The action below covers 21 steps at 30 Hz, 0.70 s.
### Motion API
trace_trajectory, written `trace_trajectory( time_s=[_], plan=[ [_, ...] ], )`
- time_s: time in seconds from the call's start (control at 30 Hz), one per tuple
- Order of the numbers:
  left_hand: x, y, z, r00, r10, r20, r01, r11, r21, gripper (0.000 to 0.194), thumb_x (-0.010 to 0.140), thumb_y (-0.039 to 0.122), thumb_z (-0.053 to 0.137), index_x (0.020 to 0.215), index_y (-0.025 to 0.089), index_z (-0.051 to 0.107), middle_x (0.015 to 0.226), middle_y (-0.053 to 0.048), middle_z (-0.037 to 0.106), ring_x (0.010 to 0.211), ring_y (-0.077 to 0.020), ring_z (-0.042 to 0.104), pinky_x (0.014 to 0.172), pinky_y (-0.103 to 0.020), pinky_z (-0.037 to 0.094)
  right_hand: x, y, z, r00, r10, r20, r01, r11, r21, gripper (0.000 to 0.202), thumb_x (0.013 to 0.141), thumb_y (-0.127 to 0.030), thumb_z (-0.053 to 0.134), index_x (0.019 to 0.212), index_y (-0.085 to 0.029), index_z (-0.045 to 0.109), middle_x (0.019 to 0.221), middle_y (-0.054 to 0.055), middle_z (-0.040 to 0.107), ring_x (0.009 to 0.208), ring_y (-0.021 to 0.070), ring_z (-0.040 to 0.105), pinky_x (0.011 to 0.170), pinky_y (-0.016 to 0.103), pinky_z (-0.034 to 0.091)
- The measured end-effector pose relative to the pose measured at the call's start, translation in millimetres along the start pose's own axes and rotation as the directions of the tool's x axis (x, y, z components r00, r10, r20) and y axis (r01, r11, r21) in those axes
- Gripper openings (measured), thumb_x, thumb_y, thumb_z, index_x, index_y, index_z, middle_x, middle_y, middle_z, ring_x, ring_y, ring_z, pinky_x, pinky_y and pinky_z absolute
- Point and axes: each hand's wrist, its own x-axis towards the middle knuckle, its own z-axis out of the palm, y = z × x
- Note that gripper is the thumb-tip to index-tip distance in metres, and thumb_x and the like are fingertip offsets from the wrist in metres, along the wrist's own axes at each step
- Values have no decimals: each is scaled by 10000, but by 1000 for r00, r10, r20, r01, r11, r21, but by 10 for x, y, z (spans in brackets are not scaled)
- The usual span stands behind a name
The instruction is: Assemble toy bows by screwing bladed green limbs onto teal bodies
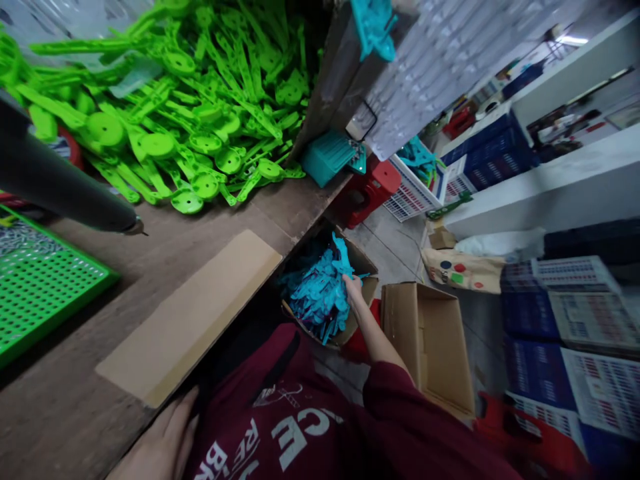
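Note:
My right hand (353, 287) reaches over an open carton of blue plastic parts (320, 290) beside the workbench, its fingers closed on a blue part (342, 252) at the top of the heap. At the bench's front edge lies my left hand (167, 433), flat with its fingers stretched out and nothing in it. A strip of brown cardboard (190, 320) rests on the bench (55, 393) near that hand. Bright green plastic parts (200, 120) are heaped at the back of the bench.
A black tool with a pointed tip (75, 180) hangs over a green perforated tray (50, 287) at the left. A teal bin (327, 159) sits at the bench corner. Right of the blue parts are an empty carton (443, 340), a red stool (373, 190) and stacked crates (565, 333).

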Motion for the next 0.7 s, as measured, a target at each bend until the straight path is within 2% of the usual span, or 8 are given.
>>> trace_trajectory(
  time_s=[0.13, 0.23, 0.3, 0.4, 0.47, 0.53, 0.63, 0.7],
  plan=[
    [320, 533, -230, 986, 159, 52, -126, 908, -399, 402, 922, 508, 488, 1153, 258, 702, 1209, -61, 730, 1100, -250, 685, 1023, -390, 523, -366, 69, -698, 994, -102, 45, 101, 995, 6, 384, 948, -355, 638, 1279, -167, 580, 1270, 100, 626, 1096, 224, 643, 940, 449, 561],
    [719, 1099, -173, 985, 136, 108, -12, 674, -738, 474, 966, 535, 431, 1151, 165, 661, 919, -70, 721, 689, -164, 657, 725, -311, 573, -673, 10, -1263, 947, -252, 199, 249, 968, 40, 534, 772, -304, 756, 1263, -188, 579, 1225, 67, 666, 1113, 248, 639, 1000, 411, 527],
    [1031, 1453, 14, 981, 193, 30, -95, 601, -794, 578, 970, 505, 415, 1403, 126, 476, 1101, -111, 670, 681, -123, 632, 707, -299, 559, -860, -67, -1554, 891, -335, 308, 335, 941, 54, 662, 635, -282, 782, 1261, -206, 580, 1233, 53, 676, 1156, 275, 625, 1042, 386, 497],
    [1458, 1827, 318, 964, 264, -35, -199, 628, -752, 843, 861, 417, 617, 1571, 193, 221, 1448, -182, 467, 783, -117, 653, 805, -328, 558, -1070, -178, -1796, 803, -397, 444, 420, 906, 49, 734, 583, -289, 765, 1285, -203, 570, 1282, 70, 662, 1197, 302, 613, 1055, 386, 484],
    [1625, 1926, 417, 941, 335, -39, -265, 663, -700, 837, 807, 339, 691, 1541, 186, 320, 1466, -185, 457, 830, -147, 668, 864, -352, 545, -1157, -222, -1867, 745, -415, 522, 472, 881, 27, 733, 622, -296, 731, 1321, -200, 535, 1324, 86, 640, 1200, 299, 614, 1039, 383, 492],
    [1651, 1895, 399, 909, 417, -11, -326, 695, -641, 573, 805, 279, 691, 1351, 156, 570, 1293, -143, 612, 863, -191, 677, 906, -367, 525, -1206, -242, -1927, 695, -421, 584, 521, 854, -4, 717, 666, -290, 687, 1352, -202, 497, 1353, 94, 620, 1192, 287, 619, 1027, 375, 499],
    [1460, 1681, 223, 853, 519, 51, -399, 713, -577, 171, 878, 273, 609, 961, 178, 726, 948, -66, 717, 866, -210, 681, 898, -342, 516, -1247, -262, -2060, 659, -427, 619, 571, 820, -42, 715, 678, -286, 664, 1365, -207, 481, 1346, 95, 621, 1180, 287, 630, 1014, 368, 510],
    [1270, 1540, 89, 850, 524, 42, -420, 724, -547, 216, 919, 316, 572, 1027, 199, 719, 995, -58, 713, 875, -197, 672, 889, -334, 517, -1270, -305, -2166, 646, -431, 630, 595, 802, -62, 725, 678, -309, 676, 1369, -209, 483, 1330, 101, 631, 1170, 299, 638, 996, 373, 524]
  ],
)
